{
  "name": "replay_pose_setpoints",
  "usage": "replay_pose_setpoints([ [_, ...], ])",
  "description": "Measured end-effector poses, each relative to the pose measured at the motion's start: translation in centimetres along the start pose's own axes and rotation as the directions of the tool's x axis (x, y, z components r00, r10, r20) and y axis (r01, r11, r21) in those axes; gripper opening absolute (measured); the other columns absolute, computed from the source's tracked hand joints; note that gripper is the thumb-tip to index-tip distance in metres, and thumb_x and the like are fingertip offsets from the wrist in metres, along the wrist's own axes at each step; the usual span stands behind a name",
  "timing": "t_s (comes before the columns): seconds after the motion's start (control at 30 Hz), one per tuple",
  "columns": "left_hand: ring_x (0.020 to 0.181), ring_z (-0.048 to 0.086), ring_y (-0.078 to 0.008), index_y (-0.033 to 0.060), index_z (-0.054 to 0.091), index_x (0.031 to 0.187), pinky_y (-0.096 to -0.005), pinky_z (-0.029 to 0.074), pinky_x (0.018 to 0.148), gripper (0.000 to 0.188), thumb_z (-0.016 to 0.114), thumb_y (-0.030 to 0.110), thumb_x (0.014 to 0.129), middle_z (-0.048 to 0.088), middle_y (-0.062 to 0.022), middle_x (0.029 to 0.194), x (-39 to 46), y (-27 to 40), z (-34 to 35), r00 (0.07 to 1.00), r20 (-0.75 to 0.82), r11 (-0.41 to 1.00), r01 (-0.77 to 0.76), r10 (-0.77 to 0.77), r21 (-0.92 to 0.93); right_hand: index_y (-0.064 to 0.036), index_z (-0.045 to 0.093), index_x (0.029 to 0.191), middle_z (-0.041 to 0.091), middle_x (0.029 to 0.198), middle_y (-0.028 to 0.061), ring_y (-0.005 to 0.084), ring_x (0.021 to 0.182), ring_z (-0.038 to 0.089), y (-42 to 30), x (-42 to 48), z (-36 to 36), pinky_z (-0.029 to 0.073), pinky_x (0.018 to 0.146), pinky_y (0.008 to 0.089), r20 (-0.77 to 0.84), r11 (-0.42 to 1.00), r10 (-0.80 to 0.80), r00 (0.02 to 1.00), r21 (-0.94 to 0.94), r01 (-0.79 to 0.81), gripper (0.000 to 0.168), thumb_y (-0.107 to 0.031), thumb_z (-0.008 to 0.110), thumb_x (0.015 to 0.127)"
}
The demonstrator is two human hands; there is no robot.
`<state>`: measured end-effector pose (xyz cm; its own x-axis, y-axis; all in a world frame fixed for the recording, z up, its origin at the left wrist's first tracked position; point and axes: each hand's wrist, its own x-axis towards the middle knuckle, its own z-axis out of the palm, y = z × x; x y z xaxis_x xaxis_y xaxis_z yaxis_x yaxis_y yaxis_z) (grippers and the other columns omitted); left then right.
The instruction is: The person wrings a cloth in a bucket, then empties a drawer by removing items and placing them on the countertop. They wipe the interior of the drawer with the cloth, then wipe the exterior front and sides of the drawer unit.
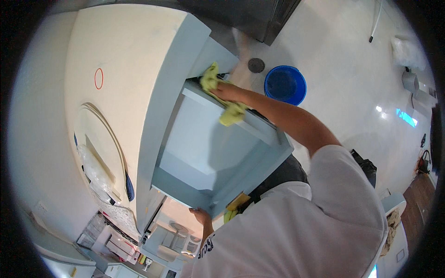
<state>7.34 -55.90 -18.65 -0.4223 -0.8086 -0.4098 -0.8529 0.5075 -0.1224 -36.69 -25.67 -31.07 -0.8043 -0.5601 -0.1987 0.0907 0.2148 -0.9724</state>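
A pulled-out light blue-grey drawer (pixel 187 139) stands before me, under a cream-coloured countertop (pixel 128 45). My right hand (pixel 227 93) presses a yellow-green cloth (pixel 233 114) onto the drawer's far edge; the cloth hangs partly over the inside and is blurred. Down at the drawer's lower corner, my left hand (pixel 202 216) rests with its fingers against the outer edge; part of it is hidden behind the drawer. Near my waist, by the drawer's side, are a brown-yellow sponge-like block (pixel 238 201) and another bit of yellow-green cloth (pixel 229 215).
A blue bucket (pixel 285 85) stands on the pale floor beside a dark round disc (pixel 256 65). A dark cabinet (pixel 240 15) is beyond. On the countertop lie a round pale board (pixel 104 128) and a clear plastic bag (pixel 95 168). A black bag (pixel 366 168) lies behind my arm.
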Motion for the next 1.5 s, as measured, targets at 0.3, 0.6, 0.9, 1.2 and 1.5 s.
replay_pose_setpoints([
  [0.3, 0.104, 0.051, -0.0458, -0.0034, 0.015, 0.131, -0.0514, 0.044, 0.085, 0.053, 0.044, 0.009, 0.089, 0.046, -0.0355, 0.117, 0.2, -1.4, 1.4, 0.998, 0.035, 0.997, 0.060, -0.059, -0.047, 0.004, 0.050, 0.111, 0.053, 0.111, 0.0240, 0.0332, 0.101, 0.052, 4.3, -9.2, -1.6, 0.040, 0.089, 0.0384, 0.149, 0.975, 0.012, 0.989, -0.219, 0.021, 0.046, -0.037, 0.038, 0.093],
  [0.6, 0.104, 0.051, -0.0471, -0.0025, 0.013, 0.132, -0.0508, 0.044, 0.086, 0.053, 0.042, 0.010, 0.090, 0.046, -0.0358, 0.118, 0.3, -2.5, 1.5, 1.000, -0.023, 1.000, -0.008, 0.008, 0.020, -0.003, 0.046, 0.119, 0.043, 0.125, 0.0211, 0.0328, 0.117, 0.041, 2.3, -0.2, 1.2, 0.032, 0.100, 0.0382, 0.051, 0.984, 0.173, 0.984, 0.034, -0.175, 0.036, -0.028, 0.039, 0.094],
  [0.9, 0.103, 0.052, -0.0463, -0.0005, 0.014, 0.133, -0.0510, 0.044, 0.085, 0.053, 0.042, 0.009, 0.089, 0.047, -0.0355, 0.116, 1.3, -3.0, 1.1, 1.000, 0.007, 0.999, -0.028, 0.028, -0.027, 0.000, 0.048, 0.115, 0.051, 0.116, 0.0221, 0.0332, 0.104, 0.051, 1.1, 3.8, -0.7, 0.039, 0.090, 0.0377, 0.123, 0.975, 0.221, 0.967, -0.016, -0.221, 0.039, -0.030, 0.043, 0.092],
  [1.2, 0.101, 0.052, -0.0462, -0.0019, 0.017, 0.131, -0.0509, 0.045, 0.082, 0.051, 0.043, 0.010, 0.088, 0.047, -0.0357, 0.116, 0.6, -2.9, 1.5, 0.998, -0.009, 0.998, -0.062, 0.062, -0.012, -0.008, 0.034, 0.134, 0.035, 0.134, 0.0203, 0.0385, 0.126, 0.031, 0.9, -1.7, 0.8, 0.027, 0.106, 0.0432, 0.008, 0.998, 0.046, 0.999, -0.054, -0.046, 0.050, -0.037, 0.036, 0.093],
  [1.5, 0.096, 0.054, -0.0477, -0.0020, 0.016, 0.131, -0.0521, 0.045, 0.080, 0.053, 0.044, 0.008, 0.088, 0.052, -0.0343, 0.108, 1.7, -3.3, 1.5, 1.000, 0.006, 0.996, -0.019, 0.020, -0.089, -0.005, 0.037, 0.132, 0.035, 0.135, 0.0226, 0.0384, 0.123, 0.035, -0.5, 2.4, 0.9, 0.028, 0.105, 0.0432, 0.038, 0.986, 0.164, 0.986, -0.016, -0.163, 0.056, -0.044, 0.029, 0.093],
])
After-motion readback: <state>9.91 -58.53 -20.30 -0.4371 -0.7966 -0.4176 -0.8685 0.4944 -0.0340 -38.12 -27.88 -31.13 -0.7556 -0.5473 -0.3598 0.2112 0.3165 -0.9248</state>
